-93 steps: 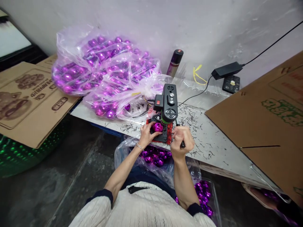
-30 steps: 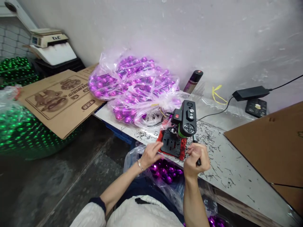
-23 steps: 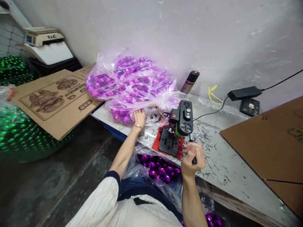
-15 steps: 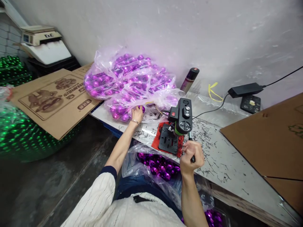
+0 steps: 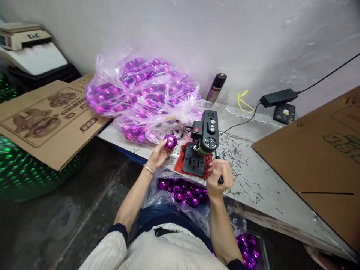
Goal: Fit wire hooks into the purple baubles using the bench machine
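Observation:
My left hand (image 5: 160,153) holds a shiny purple bauble (image 5: 170,141) with mirror-like facets, gripped in its fingers above the table's front edge. To its right stands a small black hand press (image 5: 209,131) with a lever, its slotted base plate (image 5: 193,161) resting on a red cloth (image 5: 180,165). My right hand (image 5: 221,175) is wrapped around the black grip of the press lever. Behind my left hand lies a clear plastic bag (image 5: 140,90) full of purple baubles. More purple baubles (image 5: 182,193) sit in an open plastic bag at my lap.
Dark thread-like scraps litter the white table (image 5: 267,187). A spray can (image 5: 216,88), a power adapter (image 5: 279,97) and a yellow ribbon (image 5: 243,101) are near the wall. Cardboard (image 5: 50,120) lies at left above green baubles (image 5: 25,168); a carton (image 5: 323,161) stands at right.
My left hand has drawn back from the big bag toward the press, bringing out a purple bauble. My right hand stays on the lever. The view has shifted slightly.

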Available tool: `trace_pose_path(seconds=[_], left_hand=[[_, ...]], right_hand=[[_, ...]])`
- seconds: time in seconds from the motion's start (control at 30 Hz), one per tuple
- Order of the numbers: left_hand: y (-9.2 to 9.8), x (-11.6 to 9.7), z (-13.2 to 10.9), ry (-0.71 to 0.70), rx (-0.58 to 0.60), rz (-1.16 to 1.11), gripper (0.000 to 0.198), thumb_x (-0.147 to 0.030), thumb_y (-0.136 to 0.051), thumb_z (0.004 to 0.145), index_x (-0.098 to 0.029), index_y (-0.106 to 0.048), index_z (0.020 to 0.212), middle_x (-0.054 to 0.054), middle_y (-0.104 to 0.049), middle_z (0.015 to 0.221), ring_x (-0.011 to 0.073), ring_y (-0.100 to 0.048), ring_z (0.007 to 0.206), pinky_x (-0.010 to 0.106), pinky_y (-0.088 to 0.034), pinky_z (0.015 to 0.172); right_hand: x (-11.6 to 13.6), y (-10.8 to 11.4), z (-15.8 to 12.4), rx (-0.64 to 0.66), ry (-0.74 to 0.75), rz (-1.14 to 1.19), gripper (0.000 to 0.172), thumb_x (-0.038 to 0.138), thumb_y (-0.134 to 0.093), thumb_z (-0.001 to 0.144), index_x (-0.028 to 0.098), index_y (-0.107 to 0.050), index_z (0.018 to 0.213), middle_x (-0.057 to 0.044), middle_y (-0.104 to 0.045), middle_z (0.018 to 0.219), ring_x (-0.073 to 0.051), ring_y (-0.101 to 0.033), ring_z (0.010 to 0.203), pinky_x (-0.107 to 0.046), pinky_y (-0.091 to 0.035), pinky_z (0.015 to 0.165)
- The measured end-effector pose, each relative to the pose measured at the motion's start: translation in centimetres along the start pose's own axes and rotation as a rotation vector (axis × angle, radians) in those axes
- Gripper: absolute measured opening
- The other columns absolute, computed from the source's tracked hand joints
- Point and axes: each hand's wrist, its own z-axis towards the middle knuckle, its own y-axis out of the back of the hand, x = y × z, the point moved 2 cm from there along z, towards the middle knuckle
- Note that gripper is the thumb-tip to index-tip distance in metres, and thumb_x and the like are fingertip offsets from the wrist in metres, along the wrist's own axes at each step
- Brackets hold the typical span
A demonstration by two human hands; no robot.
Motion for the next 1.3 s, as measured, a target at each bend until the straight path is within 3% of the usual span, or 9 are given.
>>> trace_pose_path(seconds=[0.07,0.13,0.33,0.47,0.57,0.77,1.07,1.3], left_hand=[[-1.2,1.9,-1.6,0.106,-0.001,-0.085,0.053,-0.064,-0.061,0.089,-0.016,-0.068,0.11,0.011,-0.076,0.097,0.0208,-0.073,0.082,0.038,-0.062,0.081],[-2.5,3.8,-2.5,0.115,-0.033,-0.063,0.055,-0.066,-0.065,0.085,-0.016,-0.068,0.108,0.011,-0.076,0.101,0.0218,-0.074,0.087,0.039,-0.062,0.085],[-5.7,7.4,-2.8,-0.178,-0.135,0.386,0.066,-0.057,-0.083,0.073,-0.02,-0.064,0.125,0.01,-0.074,0.117,0.0261,-0.07,0.109,0.044,-0.052,0.103],[-6.4,7.2,-2.6,-0.283,-0.139,0.79,0.061,-0.049,-0.084,0.076,-0.025,-0.065,0.128,0.009,-0.074,0.116,0.0298,-0.067,0.111,0.049,-0.047,0.106],[-7.1,6.7,-2.5,-0.392,-0.036,0.885,0.061,-0.045,-0.082,0.08,-0.024,-0.061,0.133,0.011,-0.071,0.125,0.0301,-0.065,0.118,0.05,-0.043,0.111],[-8.5,6.9,-2.1,-0.53,0.048,0.929,0.057,-0.042,-0.075,0.087,-0.023,-0.056,0.137,0.012,-0.068,0.129,0.0292,-0.063,0.124,0.051,-0.04,0.116],[-7.0,6.9,-2.4,-0.517,0.123,0.877,0.062,-0.048,-0.072,0.088,-0.023,-0.053,0.141,0.013,-0.066,0.133,0.0292,-0.062,0.124,0.049,-0.044,0.113],[-7.7,8.0,-1.9,-0.528,0.115,0.824,0.065,-0.051,-0.07,0.089,-0.021,-0.05,0.144,0.016,-0.064,0.136,0.031,-0.061,0.129,0.049,-0.047,0.111]], right_hand=[[0.1,0.0,0.1,0.002,0.0,0.002,0.031,0.014,-0.046,0.097,0.021,-0.051,0.067,0.0,-0.059,0.068,-0.014,-0.058,0.066,-0.03,-0.042,0.063],[0.2,0.0,0.3,0.003,0.0,0.004,0.03,0.013,-0.046,0.096,0.021,-0.051,0.068,0.0,-0.059,0.068,-0.013,-0.058,0.066,-0.03,-0.042,0.064],[0.1,0.2,0.2,0.03,0.009,0.012,0.027,0.013,-0.045,0.096,0.022,-0.053,0.072,0.001,-0.058,0.068,-0.014,-0.058,0.067,-0.03,-0.044,0.064],[0.1,0.3,0.1,0.045,0.026,0.001,0.025,0.012,-0.045,0.096,0.022,-0.053,0.074,0.0,-0.059,0.069,-0.013,-0.058,0.067,-0.029,-0.044,0.064],[0.3,0.3,0.2,0.04,0.036,0.002,0.025,0.01,-0.046,0.095,0.022,-0.053,0.074,0.001,-0.058,0.069,-0.013,-0.058,0.067,-0.028,-0.044,0.063],[0.5,0.3,0.4,0.044,0.039,-0.019,0.025,0.011,-0.046,0.094,0.022,-0.053,0.074,0.001,-0.059,0.069,-0.013,-0.058,0.067,-0.029,-0.045,0.063],[0.3,0.4,0.1,0.051,0.031,-0.022,0.024,0.012,-0.046,0.095,0.022,-0.052,0.074,0.0,-0.059,0.069,-0.013,-0.057,0.065,-0.028,-0.045,0.062],[0.3,0.5,0.1,0.057,0.033,-0.029,0.024,0.012,-0.046,0.095,0.022,-0.052,0.075,0.0,-0.059,0.07,-0.013,-0.058,0.066,-0.028,-0.045,0.062]])
